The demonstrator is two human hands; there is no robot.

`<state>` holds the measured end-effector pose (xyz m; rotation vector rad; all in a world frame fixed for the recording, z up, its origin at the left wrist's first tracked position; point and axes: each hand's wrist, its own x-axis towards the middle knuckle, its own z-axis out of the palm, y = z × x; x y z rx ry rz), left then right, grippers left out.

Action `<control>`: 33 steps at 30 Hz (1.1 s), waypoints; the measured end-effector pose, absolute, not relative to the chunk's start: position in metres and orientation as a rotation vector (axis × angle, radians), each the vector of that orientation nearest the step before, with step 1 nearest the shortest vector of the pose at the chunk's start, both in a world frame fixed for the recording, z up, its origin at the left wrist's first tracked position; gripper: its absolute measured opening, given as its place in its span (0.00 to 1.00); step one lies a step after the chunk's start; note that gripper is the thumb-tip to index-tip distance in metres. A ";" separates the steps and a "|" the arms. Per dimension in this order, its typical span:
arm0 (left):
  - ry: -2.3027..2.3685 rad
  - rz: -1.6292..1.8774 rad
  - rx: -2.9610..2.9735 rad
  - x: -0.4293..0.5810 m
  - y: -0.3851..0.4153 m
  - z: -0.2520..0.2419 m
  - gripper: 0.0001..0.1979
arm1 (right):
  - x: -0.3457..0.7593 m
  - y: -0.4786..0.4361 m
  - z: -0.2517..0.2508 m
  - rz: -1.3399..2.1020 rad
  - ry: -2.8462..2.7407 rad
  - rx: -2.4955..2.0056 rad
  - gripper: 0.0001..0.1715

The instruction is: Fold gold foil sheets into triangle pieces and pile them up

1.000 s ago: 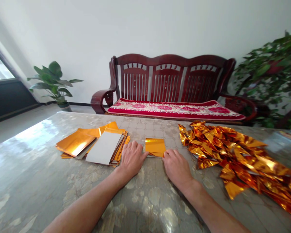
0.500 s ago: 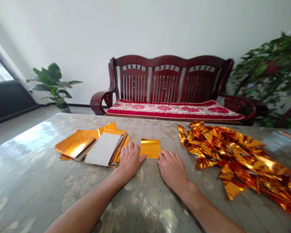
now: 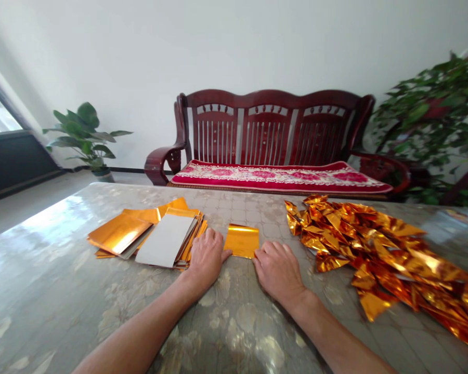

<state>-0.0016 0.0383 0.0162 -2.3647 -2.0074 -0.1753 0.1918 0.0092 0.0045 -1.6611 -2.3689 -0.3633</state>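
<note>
A small square of gold foil paper point(image 3: 242, 240) lies on the table between my two hands, its far edge curled up a little. My left hand point(image 3: 207, 254) is closed beside it, with the thumb at the paper's near left corner. At the near right corner, the curled fingers and thumb of my right hand point(image 3: 278, 267) grip the paper. Just left of my left hand is a stack of gold foil sheets point(image 3: 120, 228), with a pale grey backing side point(image 3: 166, 240) facing up on top. To the right spreads a heap of folded gold foil pieces point(image 3: 374, 244).
The table point(image 3: 101, 322) has a glossy, patterned cover. Behind it stands a dark red wooden bench point(image 3: 265, 124) with a red floral cushion point(image 3: 281, 175). A potted plant point(image 3: 88, 135) is at the left and leafy greenery point(image 3: 432, 114) at the right. Clear plastic point(image 3: 452, 228) lies at the far right.
The gold foil paper has turned slightly, and its near edge has come a little closer to me. My hands have shifted only slightly.
</note>
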 end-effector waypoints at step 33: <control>-2.204 -0.477 -2.419 -0.011 0.051 0.010 0.09 | 0.188 0.010 -0.003 -0.104 -2.311 -1.449 0.06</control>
